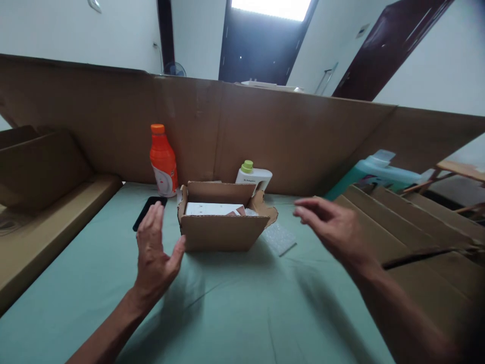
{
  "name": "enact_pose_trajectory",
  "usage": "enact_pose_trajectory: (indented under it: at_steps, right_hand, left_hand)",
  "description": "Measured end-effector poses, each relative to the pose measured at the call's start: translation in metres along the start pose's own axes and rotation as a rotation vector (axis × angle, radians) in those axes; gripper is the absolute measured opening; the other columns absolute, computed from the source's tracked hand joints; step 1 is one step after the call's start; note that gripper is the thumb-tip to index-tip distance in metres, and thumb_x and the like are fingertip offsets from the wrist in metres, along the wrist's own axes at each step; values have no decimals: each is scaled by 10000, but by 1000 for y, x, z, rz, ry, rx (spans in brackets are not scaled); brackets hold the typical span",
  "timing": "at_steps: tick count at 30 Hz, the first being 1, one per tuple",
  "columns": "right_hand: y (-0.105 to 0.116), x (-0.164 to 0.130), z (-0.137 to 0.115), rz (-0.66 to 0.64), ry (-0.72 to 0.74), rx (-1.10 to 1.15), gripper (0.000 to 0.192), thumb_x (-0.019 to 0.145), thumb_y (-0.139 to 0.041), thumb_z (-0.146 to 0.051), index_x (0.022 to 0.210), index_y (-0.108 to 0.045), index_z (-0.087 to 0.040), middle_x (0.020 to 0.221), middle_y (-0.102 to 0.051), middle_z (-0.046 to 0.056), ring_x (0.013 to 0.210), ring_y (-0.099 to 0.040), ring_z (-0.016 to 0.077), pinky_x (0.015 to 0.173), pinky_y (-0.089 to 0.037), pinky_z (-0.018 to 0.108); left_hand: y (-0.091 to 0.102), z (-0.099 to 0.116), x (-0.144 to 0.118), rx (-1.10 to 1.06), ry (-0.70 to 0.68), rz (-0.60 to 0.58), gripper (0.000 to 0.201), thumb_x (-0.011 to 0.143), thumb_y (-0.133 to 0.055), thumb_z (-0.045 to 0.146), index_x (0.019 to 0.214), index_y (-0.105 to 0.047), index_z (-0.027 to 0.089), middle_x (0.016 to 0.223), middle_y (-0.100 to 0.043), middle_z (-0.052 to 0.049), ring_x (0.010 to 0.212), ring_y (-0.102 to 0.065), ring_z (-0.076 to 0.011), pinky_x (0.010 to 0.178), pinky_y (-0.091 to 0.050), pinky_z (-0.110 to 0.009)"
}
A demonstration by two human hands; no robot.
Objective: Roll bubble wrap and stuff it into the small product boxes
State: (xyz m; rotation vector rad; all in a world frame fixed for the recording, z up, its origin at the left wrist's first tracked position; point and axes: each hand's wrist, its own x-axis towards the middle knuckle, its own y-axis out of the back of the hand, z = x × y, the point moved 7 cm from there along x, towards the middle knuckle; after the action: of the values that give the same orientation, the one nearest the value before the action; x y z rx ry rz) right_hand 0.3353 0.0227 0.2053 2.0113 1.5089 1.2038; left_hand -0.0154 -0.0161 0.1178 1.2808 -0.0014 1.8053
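From the head camera, a small open cardboard box (222, 222) sits on the green-covered tabletop (235, 313), between the two hands and nearer the left one. The left hand (155, 255) is spread open and empty, its thumb just beside the box's left front corner. The right hand (329, 225) is blurred, fingers loosely extended and holding nothing, well apart from the box's torn right flap. Inside lies a white flat packet (214, 209). The box looks light and fairly stiff, though thin-walled and ragged on the right; its two side walls look like the surest hold. Bubble wrap (279, 237) lies at its right, a black phone (148, 212) left, with an orange bottle (163, 162) and white bottle (253, 176) behind.
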Motion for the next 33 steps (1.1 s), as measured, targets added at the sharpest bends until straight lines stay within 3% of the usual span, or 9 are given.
enact_pose_trajectory:
  at_steps: [5, 7, 10, 12, 15, 18, 21, 27, 33]
  right_hand:
    - [-98, -38, 51, -198, -65, 310, 621, 710, -748, -477, 1259, -631, -211, 1193, -727, 114, 1031, -689, 289, 773, -571, 379]
    - [-127, -37, 53, -207, -80, 370, 588, 688, -754, -476, 1202, -649, -212, 1133, -749, 97, 983, -700, 287, 803, -576, 396]
    - [-130, -50, 57, -172, -132, 372, 479, 688, -718, -511, 1042, -684, -190, 964, -774, 103, 850, -711, 299, 741, -587, 411]
    - [-113, -77, 60, -150, -159, 334, 450, 706, -695, -542, 965, -693, -174, 926, -771, 125, 851, -711, 335, 738, -588, 448]
    - [-91, -127, 49, -156, -155, 303, 405, 774, -671, -527, 983, -719, -182, 993, -770, 125, 953, -706, 357, 831, -581, 466]
    - [-106, -151, 3, -306, -18, 380, 350, 831, -647, -478, 1037, -734, -209, 1046, -766, 100, 991, -702, 322, 900, -566, 437]
    - [-134, -143, -36, -354, 40, 458, 392, 810, -662, -484, 1068, -718, -195, 1078, -760, 105, 981, -702, 307, 888, -569, 432]
    - [-141, -134, -15, -285, -66, 376, 387, 717, -680, -561, 827, -719, -191, 823, -768, 93, 767, -712, 303, 665, -594, 383]
    - [-125, -212, 25, -238, -75, 275, 416, 754, -696, -547, 995, -734, -210, 1019, -776, 94, 964, -722, 332, 847, -605, 404]
  left_hand:
    - [-54, -55, -31, -412, 555, -266, 896, 822, -684, 408, 1571, -221, 246, 1624, -314, -154, 1496, -302, -359, 1203, -270, -575]
    - [-79, -47, -31, -603, 625, -297, 909, 779, -698, 414, 1548, -259, 213, 1562, -410, -164, 1454, -378, -354, 1187, -313, -555]
    - [-92, -19, -43, -751, 655, -302, 877, 754, -708, 425, 1504, -328, 174, 1434, -542, -171, 1331, -526, -342, 1138, -402, -525]
    - [-79, 1, -74, -714, 633, -312, 837, 761, -717, 430, 1482, -378, 176, 1412, -563, -172, 1324, -534, -357, 1147, -395, -537]
    - [-31, 17, -139, -569, 591, -293, 761, 788, -717, 453, 1459, -448, 215, 1447, -547, -149, 1430, -419, -385, 1196, -334, -553]
    - [33, -2, -183, -390, 760, -175, 715, 813, -697, 470, 1444, -449, 240, 1486, -513, -128, 1483, -337, -373, 1229, -278, -545]
    - [65, -19, -179, -368, 876, -179, 617, 821, -682, 474, 1348, -508, 204, 1412, -572, -153, 1412, -442, -372, 1201, -308, -561]
    - [49, -3, -135, -490, 723, -164, 620, 789, -662, 319, 1362, -484, 162, 1326, -626, -160, 1297, -562, -324, 1136, -415, -506]
    - [40, -9, -126, -563, 685, -169, 596, 762, -632, 245, 1340, -522, 152, 1314, -650, -148, 1268, -591, -302, 1099, -460, -444]
